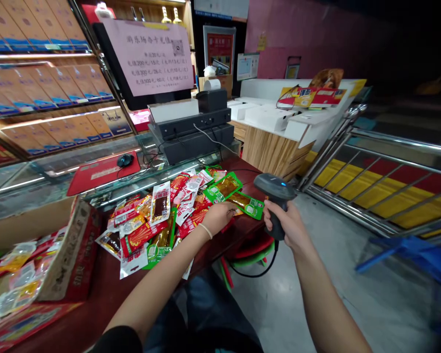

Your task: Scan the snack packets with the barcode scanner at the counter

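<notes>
Jutting out to the right of the left hand, a green packet is apparently pinched at its near end, so most of its face is left uncovered. The scanner is grasped by the right hand, with the fingers wrapped round its handle; its head is thus raised above that hand and, seemingly, turned toward the packet. Slack is given to the cable below, probably for free movement. Around the left hand, loose packets are heaped on the bench, within easy reach; farther left, others are contained by a carton.
</notes>
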`<move>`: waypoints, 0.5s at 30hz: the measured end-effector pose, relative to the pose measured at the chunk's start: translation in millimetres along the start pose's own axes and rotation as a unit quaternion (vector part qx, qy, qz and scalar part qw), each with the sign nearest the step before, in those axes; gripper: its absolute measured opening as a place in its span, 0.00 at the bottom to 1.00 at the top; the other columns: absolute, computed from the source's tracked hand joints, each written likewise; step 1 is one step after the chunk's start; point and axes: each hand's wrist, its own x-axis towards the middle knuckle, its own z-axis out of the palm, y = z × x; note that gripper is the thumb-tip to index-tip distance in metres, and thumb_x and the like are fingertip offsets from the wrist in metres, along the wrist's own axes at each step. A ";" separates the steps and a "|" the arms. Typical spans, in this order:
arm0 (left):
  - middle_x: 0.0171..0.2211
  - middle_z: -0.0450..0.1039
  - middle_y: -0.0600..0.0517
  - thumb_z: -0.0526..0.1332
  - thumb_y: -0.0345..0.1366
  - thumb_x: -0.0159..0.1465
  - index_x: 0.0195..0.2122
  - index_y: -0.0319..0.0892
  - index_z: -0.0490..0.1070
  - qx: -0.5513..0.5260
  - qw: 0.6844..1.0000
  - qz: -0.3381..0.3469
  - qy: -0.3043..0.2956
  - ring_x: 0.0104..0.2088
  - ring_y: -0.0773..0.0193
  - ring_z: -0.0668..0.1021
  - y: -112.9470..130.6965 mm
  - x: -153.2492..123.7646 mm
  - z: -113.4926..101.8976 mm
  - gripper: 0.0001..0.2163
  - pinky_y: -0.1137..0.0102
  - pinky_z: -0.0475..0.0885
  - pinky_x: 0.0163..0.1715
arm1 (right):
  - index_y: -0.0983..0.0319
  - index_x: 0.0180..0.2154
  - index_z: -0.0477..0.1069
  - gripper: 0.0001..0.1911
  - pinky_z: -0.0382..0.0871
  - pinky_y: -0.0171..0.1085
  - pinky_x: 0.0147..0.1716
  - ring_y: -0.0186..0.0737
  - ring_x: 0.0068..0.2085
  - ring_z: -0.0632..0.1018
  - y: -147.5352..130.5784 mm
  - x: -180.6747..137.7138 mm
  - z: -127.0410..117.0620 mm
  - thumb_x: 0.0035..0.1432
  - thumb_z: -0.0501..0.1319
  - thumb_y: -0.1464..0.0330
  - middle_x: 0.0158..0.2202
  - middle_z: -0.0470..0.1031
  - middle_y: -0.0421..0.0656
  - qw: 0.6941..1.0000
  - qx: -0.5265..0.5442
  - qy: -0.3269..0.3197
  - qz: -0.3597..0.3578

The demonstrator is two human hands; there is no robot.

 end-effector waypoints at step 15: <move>0.46 0.81 0.50 0.59 0.38 0.67 0.47 0.43 0.78 0.061 0.928 -0.185 0.318 0.45 0.59 0.81 -21.3 -178.5 -228.4 0.12 0.67 0.74 0.49 | 0.60 0.26 0.65 0.21 0.61 0.32 0.15 0.31 0.16 0.66 -1.1 -16.1 138.0 0.52 0.70 0.52 0.17 0.67 0.36 0.977 -0.096 -0.192 0.015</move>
